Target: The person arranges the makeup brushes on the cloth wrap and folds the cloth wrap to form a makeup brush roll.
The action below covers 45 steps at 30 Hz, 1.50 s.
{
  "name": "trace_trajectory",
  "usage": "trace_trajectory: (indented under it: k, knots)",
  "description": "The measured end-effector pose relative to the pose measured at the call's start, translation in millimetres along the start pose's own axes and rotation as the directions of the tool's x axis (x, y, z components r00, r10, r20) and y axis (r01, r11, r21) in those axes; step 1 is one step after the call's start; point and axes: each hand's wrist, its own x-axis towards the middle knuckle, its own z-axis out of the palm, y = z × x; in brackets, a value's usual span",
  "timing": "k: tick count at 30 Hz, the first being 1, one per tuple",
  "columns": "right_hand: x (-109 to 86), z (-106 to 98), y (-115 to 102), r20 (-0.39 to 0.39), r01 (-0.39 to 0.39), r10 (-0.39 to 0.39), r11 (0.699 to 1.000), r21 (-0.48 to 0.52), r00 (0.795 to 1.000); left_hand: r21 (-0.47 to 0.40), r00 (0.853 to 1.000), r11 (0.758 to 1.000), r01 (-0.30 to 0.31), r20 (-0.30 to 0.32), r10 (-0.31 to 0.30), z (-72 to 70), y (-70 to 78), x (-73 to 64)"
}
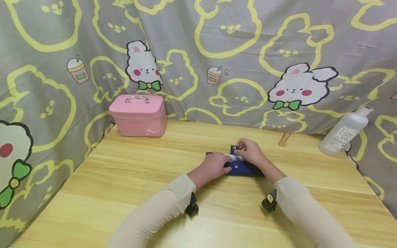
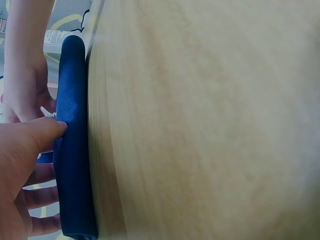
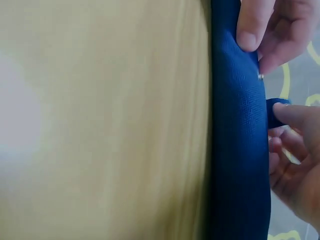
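Observation:
A navy blue pouch (image 1: 248,169) lies on the table, with a metal snap stud (image 1: 236,166) on its front and a whitish strip (image 1: 238,157) showing along its middle. My left hand (image 1: 214,163) holds the pouch's left part, thumb on the front side and fingers reaching over the top, as the left wrist view shows. Between thumb and fingers, my right hand (image 1: 252,151) pinches the short snap tab (image 3: 271,116), which stands up from the back edge. In the right wrist view the pouch (image 3: 240,145) hides part of the right fingers.
A pink case (image 1: 138,117) with a metal handle stands at the back left. Toward the back right are a small orange-brown tube (image 1: 284,138) and a white bottle (image 1: 344,132). A patterned grey curtain (image 1: 186,41) borders the wooden table (image 1: 124,193).

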Motion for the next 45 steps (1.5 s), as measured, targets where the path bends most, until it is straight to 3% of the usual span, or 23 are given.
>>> trace_trajectory:
  k: [5, 10, 15, 18, 25, 30, 35, 41, 45]
  knots:
    - [-23.7, -5.3, -1.2, -0.04, 0.203, -0.205, 0.978, -0.041, 0.978, -0.016, 1.0, 1.0, 0.001, -0.007, -0.001, -0.1, 0.0, 0.5]
    - [-42.0, -5.3, -2.2, 0.0, 0.358, -0.363, 0.92, -0.16, 0.932, -0.05, 1.0, 0.999, 0.016, -0.009, -0.016, 0.0, 0.0, 0.2]
    - [-50.3, -1.6, -0.5, 0.016, 0.444, -0.458, 0.854, -0.271, 0.889, -0.066, 1.0, 0.998, 0.023, -0.007, -0.023, 0.6, 0.0, -0.3]
    - [-53.6, 0.1, -0.3, 0.019, 0.45, -0.467, 0.839, -0.305, 0.884, -0.076, 1.0, 0.997, 0.027, -0.003, -0.027, -0.3, 0.6, -0.3]
    - [-59.8, 2.9, -4.2, 0.033, 0.423, -0.442, 0.83, -0.364, 0.896, -0.077, 0.999, 0.996, 0.049, 0.0, -0.049, -1.3, 2.6, 0.7]
    - [-63.3, 4.5, -5.5, 0.045, 0.443, -0.464, 0.807, -0.39, 0.885, -0.06, 0.999, 0.997, 0.05, 0.006, -0.049, -0.8, 5.8, 1.0]
    - [-62.9, 7.7, -4.9, 0.045, 0.456, -0.481, 0.791, -0.409, 0.876, 0.01, 1.0, 1.0, 0.01, -0.02, -0.01, 0.4, 9.1, -0.7]
    - [-61.4, 9.5, -5.2, 0.039, 0.452, -0.474, 0.807, -0.38, 0.88, 0.081, 0.998, 0.997, -0.009, -0.058, 0.013, 3.5, 15.6, 0.1]
    - [-60.6, 11.0, -5.2, 0.026, 0.468, -0.493, 0.808, -0.356, 0.87, 0.149, 0.995, 0.989, -0.016, -0.099, 0.031, 5.5, 17.2, 2.0]
